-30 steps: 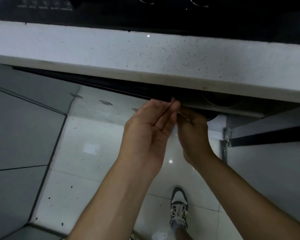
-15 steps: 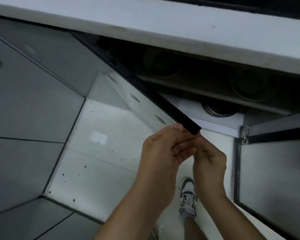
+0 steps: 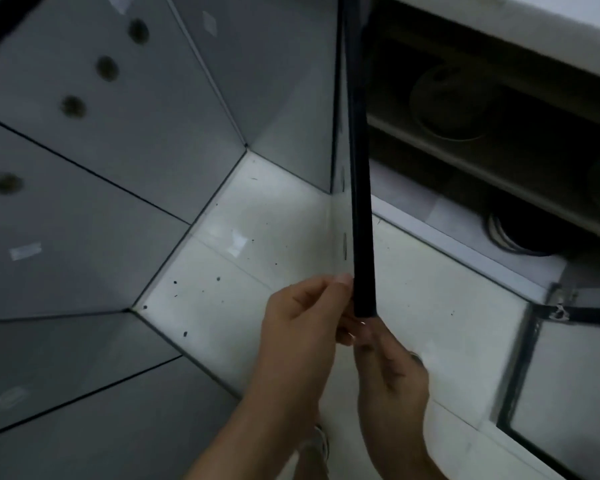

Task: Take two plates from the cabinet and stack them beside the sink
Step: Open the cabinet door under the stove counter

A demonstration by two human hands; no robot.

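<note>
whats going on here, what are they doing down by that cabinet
A person is at a cabinet under the counter. The left door stands swung out, edge-on to the camera, and both hands are at its lower end: the left hand against its side, the right hand just below it. The right door is open too. Inside, on dim shelves, are a dish and a dark stack. Nothing has been taken out yet.

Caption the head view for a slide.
Both hands swing the dark-edged grey cabinet door open, revealing round dishes on dim shelves.
</note>
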